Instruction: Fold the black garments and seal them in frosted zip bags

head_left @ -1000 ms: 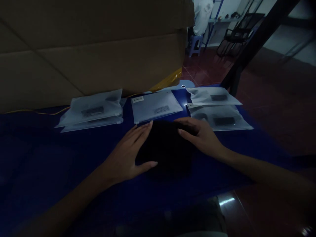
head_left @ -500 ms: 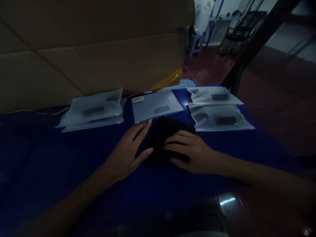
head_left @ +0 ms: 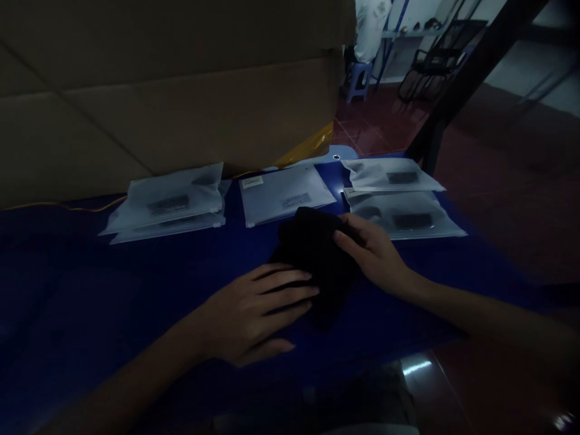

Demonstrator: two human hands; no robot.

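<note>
A piece of black cloth (head_left: 312, 241), seemingly folded, lies on the blue table (head_left: 172, 314) in front of me; its kind is too dark to make out. My right hand (head_left: 371, 248) pinches the cloth's right side between thumb and fingers. Flat across the cloth's near left part rests my left hand (head_left: 263, 308), fingers stretched out and slightly apart. Beyond the cloth lies a frosted zip bag (head_left: 281, 193) with a white label and dark print.
More frosted zip bags (head_left: 163, 199) are stacked at the left, and another group of zip bags (head_left: 408, 211) lies at the right. A large cardboard box (head_left: 203, 115) walls off the back left. A dark metal post (head_left: 471, 84) slants at the right. Farther back, a person (head_left: 371, 30) sits on a stool.
My right hand has gone from lying on the cloth to gripping its right side, which is lifted somewhat. My left hand has moved nearer to me and right, onto the cloth.
</note>
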